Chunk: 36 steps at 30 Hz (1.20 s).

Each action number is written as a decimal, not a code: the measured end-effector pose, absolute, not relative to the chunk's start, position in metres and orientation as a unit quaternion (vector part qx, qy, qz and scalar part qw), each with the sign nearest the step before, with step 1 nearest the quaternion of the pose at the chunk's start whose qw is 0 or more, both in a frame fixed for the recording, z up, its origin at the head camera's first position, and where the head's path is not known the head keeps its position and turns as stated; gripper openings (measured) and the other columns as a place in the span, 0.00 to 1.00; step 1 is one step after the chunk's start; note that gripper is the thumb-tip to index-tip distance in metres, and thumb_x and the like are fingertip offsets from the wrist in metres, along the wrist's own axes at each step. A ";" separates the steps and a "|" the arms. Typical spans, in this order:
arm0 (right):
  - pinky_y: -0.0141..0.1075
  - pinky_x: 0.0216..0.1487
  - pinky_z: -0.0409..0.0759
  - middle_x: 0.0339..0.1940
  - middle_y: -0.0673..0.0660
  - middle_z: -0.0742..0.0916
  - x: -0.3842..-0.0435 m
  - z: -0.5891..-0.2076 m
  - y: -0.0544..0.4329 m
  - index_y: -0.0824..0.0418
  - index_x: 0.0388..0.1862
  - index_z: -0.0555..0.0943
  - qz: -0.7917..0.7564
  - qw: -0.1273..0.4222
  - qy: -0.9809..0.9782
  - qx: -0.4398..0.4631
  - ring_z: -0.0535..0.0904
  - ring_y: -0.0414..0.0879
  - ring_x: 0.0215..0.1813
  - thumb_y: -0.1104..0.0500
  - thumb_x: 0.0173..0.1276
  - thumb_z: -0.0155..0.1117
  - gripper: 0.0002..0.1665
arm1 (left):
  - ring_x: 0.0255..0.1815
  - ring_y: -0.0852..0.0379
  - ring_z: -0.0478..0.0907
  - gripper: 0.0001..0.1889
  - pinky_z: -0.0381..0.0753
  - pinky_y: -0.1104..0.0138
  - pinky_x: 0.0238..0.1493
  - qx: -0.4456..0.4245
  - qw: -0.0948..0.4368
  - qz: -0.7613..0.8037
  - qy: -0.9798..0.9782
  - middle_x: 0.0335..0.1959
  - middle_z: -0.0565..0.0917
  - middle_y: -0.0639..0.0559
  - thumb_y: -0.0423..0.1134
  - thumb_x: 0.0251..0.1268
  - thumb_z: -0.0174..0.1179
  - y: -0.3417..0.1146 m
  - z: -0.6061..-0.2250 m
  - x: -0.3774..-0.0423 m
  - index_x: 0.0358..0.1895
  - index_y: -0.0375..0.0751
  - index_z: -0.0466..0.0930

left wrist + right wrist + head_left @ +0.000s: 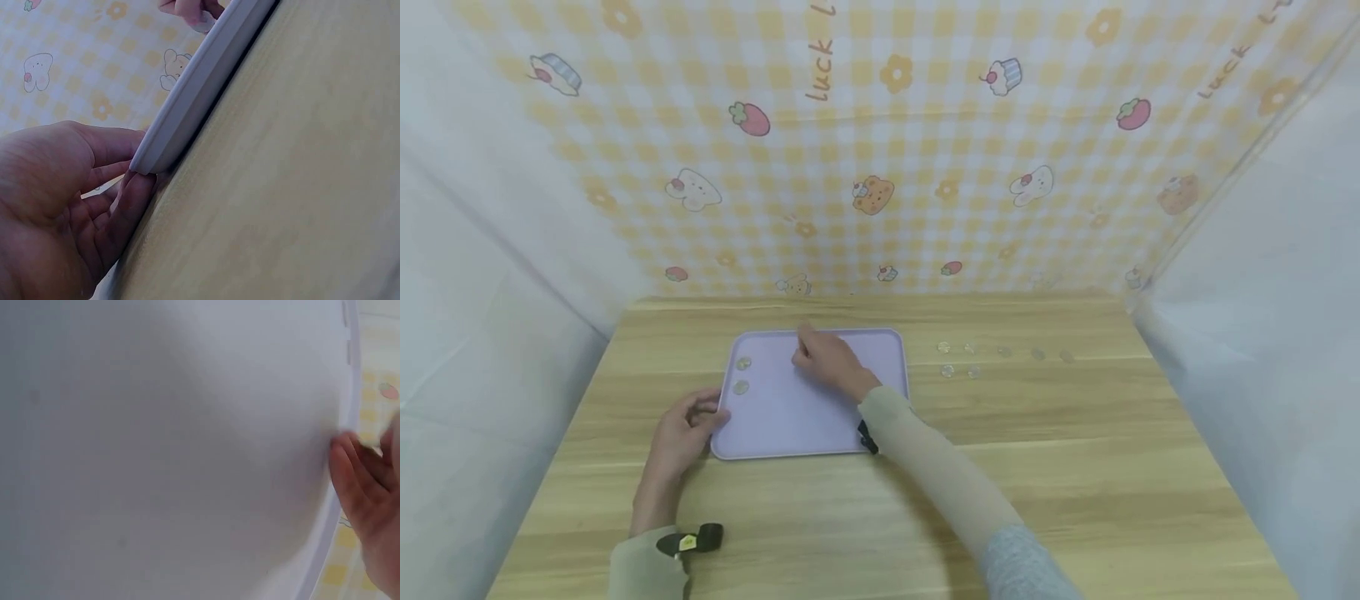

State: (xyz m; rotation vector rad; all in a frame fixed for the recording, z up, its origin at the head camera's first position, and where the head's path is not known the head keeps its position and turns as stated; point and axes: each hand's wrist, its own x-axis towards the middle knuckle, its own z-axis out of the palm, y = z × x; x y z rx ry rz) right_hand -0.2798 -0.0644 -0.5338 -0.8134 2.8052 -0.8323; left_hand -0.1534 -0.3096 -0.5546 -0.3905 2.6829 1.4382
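A lilac rectangular tray [797, 425] lies on the wooden table. My left hand [681, 437] pinches its left rim, and in the left wrist view the thumb and fingers [122, 203] are on either side of the edge. Over the tray's far middle part, my right hand [827, 358] has its fingers curled together. The left wrist view shows a small silvery coin [203, 24] pinched in those fingertips; in the head view the hand hides it. Two coins, one a far coin [743, 363] and one a nearer coin [741, 387], lie along the tray's left side.
Right of the tray, several coins lie in two rows on the table [1075, 467], among them a front-row coin [947, 371] and a back-row coin [1037, 354]. A yellow checked cloth [910, 150] hangs behind the table, with pale sheets at both sides.
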 end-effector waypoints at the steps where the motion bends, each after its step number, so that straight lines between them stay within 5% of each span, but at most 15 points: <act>1: 0.28 0.28 0.66 0.26 0.47 0.75 -0.279 -0.534 -0.063 0.53 0.33 0.66 -0.291 0.073 0.915 -0.270 0.69 0.39 0.27 0.59 0.73 0.55 0.09 | 0.37 0.61 0.78 0.25 0.79 0.70 0.33 -0.127 0.037 0.469 0.873 0.53 0.82 0.43 0.44 0.68 0.64 -0.310 -0.554 -0.153 0.66 0.43 0.74; 6: 0.28 0.34 0.71 0.32 0.50 0.79 -0.277 -0.534 -0.060 0.55 0.35 0.70 -0.353 0.143 0.887 -0.261 0.72 0.40 0.33 0.56 0.73 0.58 0.08 | 0.37 0.61 0.78 0.25 0.79 0.70 0.32 -0.131 0.035 0.473 0.871 0.53 0.82 0.43 0.43 0.68 0.64 -0.310 -0.553 -0.153 0.66 0.43 0.75; 15: 0.29 0.53 0.79 0.47 0.51 0.89 -0.274 -0.528 -0.057 0.58 0.50 0.85 -0.328 0.133 0.891 -0.286 0.83 0.40 0.49 0.50 0.73 0.63 0.15 | 0.36 0.61 0.77 0.24 0.78 0.70 0.32 -0.129 0.035 0.466 0.875 0.53 0.81 0.43 0.42 0.68 0.64 -0.308 -0.556 -0.154 0.66 0.42 0.75; 24: 0.29 0.43 0.78 0.38 0.43 0.87 -0.271 -0.518 -0.039 0.50 0.42 0.84 -0.376 0.137 0.882 -0.249 0.80 0.36 0.39 0.40 0.72 0.60 0.16 | 0.33 0.66 0.76 0.25 0.77 0.72 0.32 -0.106 0.019 0.466 0.878 0.50 0.82 0.43 0.42 0.67 0.65 -0.308 -0.550 -0.158 0.65 0.39 0.75; 36: 0.33 0.26 0.78 0.36 0.65 0.86 -0.264 -0.514 0.005 0.62 0.49 0.83 -0.529 0.164 0.810 -0.193 0.78 0.46 0.28 0.39 0.73 0.58 0.27 | 0.38 0.66 0.76 0.25 0.77 0.74 0.38 -0.111 0.027 0.451 0.885 0.49 0.82 0.47 0.47 0.69 0.63 -0.308 -0.557 -0.156 0.65 0.43 0.75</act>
